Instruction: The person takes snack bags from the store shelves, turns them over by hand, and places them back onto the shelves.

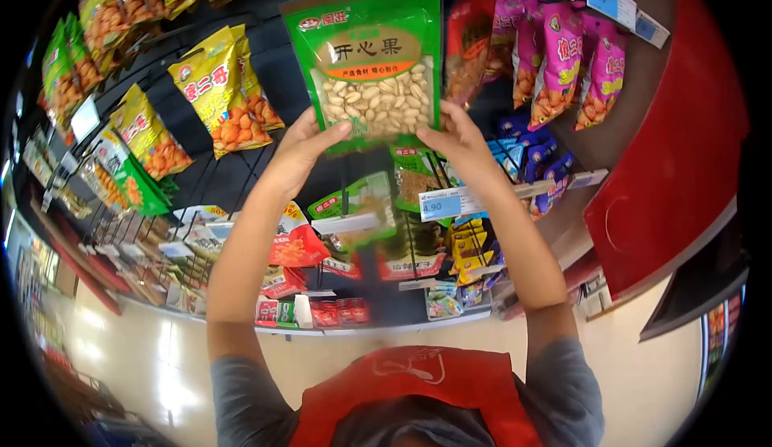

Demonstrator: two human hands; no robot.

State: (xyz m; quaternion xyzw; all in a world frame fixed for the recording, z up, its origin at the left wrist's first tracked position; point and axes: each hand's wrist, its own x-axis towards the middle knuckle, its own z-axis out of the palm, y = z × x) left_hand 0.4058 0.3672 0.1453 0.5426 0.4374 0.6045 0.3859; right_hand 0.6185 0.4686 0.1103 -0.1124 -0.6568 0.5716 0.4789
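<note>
Both of my hands hold a green bag of pistachios upright in front of the shelf, its printed front and clear window facing me. My left hand grips the lower left corner, thumb on the front. At the lower right corner is my right hand, its thumb also pressed on the front. The fingers behind the bag are hidden. Just below it hang a green snack packet and another green packet with brown contents.
Yellow snack bags hang to the left and pink bags to the right. A price tag sticks out near my right forearm. Lower down are red bags and small boxes. A red panel borders the shelf on the right.
</note>
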